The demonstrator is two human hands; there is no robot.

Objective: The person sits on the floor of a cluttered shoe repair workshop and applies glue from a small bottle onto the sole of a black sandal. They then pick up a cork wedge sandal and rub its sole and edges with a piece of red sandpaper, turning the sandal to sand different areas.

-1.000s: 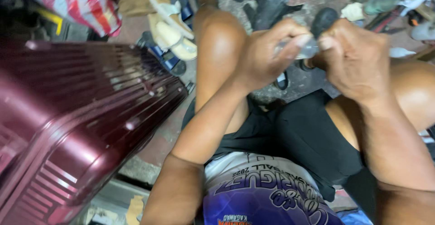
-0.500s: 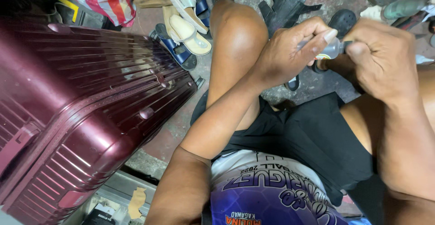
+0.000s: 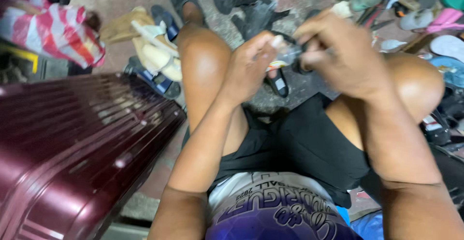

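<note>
I sit with my knees apart, both hands raised together over the gap between them. My left hand (image 3: pixel 251 68) pinches a small clear tube-like object (image 3: pixel 286 55) at its near end. My right hand (image 3: pixel 340 51) grips the other end of the same small object, fingers curled tight around it. The object is blurred and mostly hidden by my fingers, so its kind is unclear. Below the hands a dark sandal (image 3: pixel 279 83) lies on the concrete floor.
A ribbed maroon hard-shell suitcase (image 3: pixel 72 153) lies at my left. Beige sandals (image 3: pixel 154 51), dark shoes (image 3: pixel 251 8) and a red-and-white striped bag (image 3: pixel 53 32) lie on the floor beyond. More footwear and tools (image 3: pixel 415 13) crowd the right side.
The view has swung, so the suitcase sits lower left. Both hands stay joined on the small object and appear to have shifted slightly left in the picture.
</note>
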